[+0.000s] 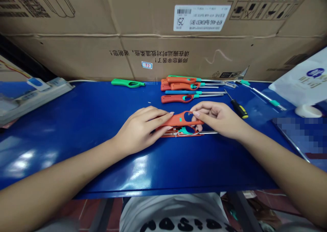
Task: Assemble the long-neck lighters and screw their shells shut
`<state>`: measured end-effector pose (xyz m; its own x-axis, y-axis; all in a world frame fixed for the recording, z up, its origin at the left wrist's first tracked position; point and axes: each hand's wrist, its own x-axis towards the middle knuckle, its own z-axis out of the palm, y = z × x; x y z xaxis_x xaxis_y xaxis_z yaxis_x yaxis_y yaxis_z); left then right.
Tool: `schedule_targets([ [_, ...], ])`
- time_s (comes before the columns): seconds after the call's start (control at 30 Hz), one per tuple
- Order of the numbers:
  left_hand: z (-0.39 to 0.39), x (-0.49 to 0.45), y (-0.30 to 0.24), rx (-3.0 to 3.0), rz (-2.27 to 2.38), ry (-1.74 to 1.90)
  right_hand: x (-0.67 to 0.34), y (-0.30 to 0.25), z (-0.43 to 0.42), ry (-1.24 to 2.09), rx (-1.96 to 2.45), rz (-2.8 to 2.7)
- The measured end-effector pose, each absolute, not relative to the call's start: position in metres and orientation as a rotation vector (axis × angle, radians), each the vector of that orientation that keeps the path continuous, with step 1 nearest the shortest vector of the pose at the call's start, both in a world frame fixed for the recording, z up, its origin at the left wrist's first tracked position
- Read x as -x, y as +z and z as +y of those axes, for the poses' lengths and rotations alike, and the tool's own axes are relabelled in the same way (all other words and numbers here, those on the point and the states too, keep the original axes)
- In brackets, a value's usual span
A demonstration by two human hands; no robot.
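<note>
An orange lighter casing half (pixel 176 120) is held between my hands above the table. My left hand (pixel 143 126) pinches its closed end, thumb and fingers around it. At the other end, by the trigger loop, my right hand (pixel 214 118) grips the rim with thumb and fingers. Just below lies the open lower half of a lighter (pixel 168 134), its inner parts showing, with a teal trigger (pixel 187 130) and a metal tube (pixel 209 132) running right under my right hand. Part of the lower half is hidden by my left fingers.
Several long-necked lighters (pixel 176 98) lie stacked behind my hands. A green lighter casing (pixel 127 83) is further left, and a black-and-yellow screwdriver (pixel 239 109) lies at right. A power strip (pixel 38 96) edges the left side; a cardboard box (pixel 84 55) walls the back of the blue table (pixel 102 170).
</note>
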<state>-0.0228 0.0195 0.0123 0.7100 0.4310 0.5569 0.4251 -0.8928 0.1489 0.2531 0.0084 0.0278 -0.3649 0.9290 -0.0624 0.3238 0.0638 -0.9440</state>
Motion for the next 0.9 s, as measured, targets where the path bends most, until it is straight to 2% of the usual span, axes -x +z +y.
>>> schedule_targets([
  [0.07,0.019,0.022,0.012,-2.888,0.718,0.911,-0.255,0.027,0.008,1.235,1.254,-1.863],
  [0.27,0.02,0.022,0.011,-2.839,0.669,0.714,-0.259,0.02,0.009,0.72,1.122,-2.399],
  [0.47,0.02,0.023,0.013,-2.823,0.672,0.537,-0.256,0.016,0.008,0.748,1.046,-2.455],
  [0.9,0.019,0.021,0.014,-2.737,0.714,0.481,-0.257,0.015,0.008,0.76,1.003,-2.506],
])
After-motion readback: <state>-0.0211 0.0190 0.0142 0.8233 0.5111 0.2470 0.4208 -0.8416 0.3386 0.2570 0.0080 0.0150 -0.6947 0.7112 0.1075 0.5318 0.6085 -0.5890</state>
